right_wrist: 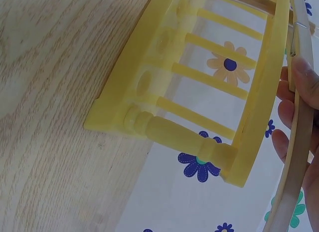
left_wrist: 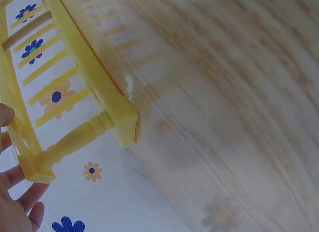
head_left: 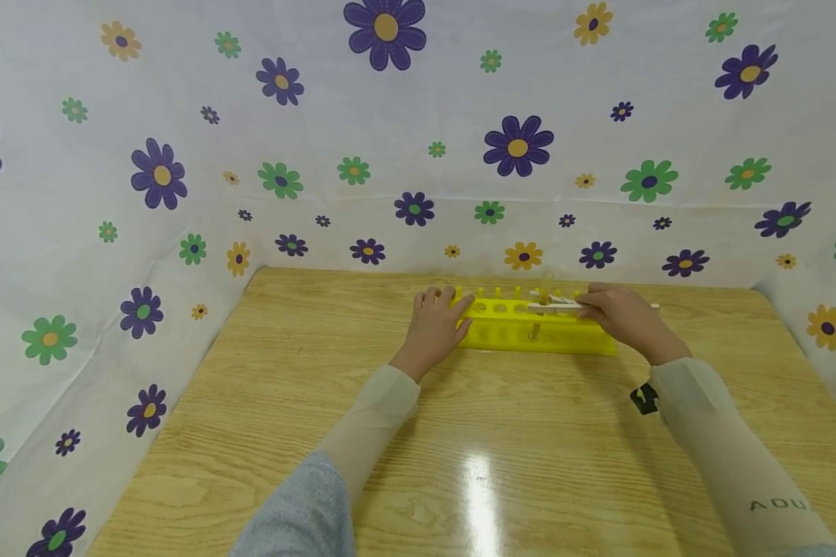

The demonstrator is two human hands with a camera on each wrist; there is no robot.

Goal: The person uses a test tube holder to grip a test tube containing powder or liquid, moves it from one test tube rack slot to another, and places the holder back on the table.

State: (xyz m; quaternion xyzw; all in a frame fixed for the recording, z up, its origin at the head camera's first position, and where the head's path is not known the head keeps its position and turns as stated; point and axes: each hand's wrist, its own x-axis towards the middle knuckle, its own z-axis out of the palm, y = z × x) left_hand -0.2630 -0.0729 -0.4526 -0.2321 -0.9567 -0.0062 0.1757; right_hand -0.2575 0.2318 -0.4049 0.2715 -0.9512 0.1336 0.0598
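Note:
A yellow test tube rack (head_left: 488,337) stands upright at the back of the table. My left hand (head_left: 428,325) grips the left end of its top plate, thumb at the front; the left wrist view shows fingers (left_wrist: 15,177) around that corner. One glass test tube (head_left: 547,285), with something brownish inside, stands in a hole right of the rack's middle. My right hand (head_left: 623,319) holds a wooden test tube clamp (right_wrist: 294,177) level over the rack's right part. The clamp's jaws are at the tube's upper part; whether they grip it I cannot tell.
The wood-grain table (head_left: 306,402) spreads in front of the rack. A white cloth (head_left: 306,139) with printed flowers hangs close behind and along the sides. Beside my right sleeve a small dark tag or patch (head_left: 645,398) shows.

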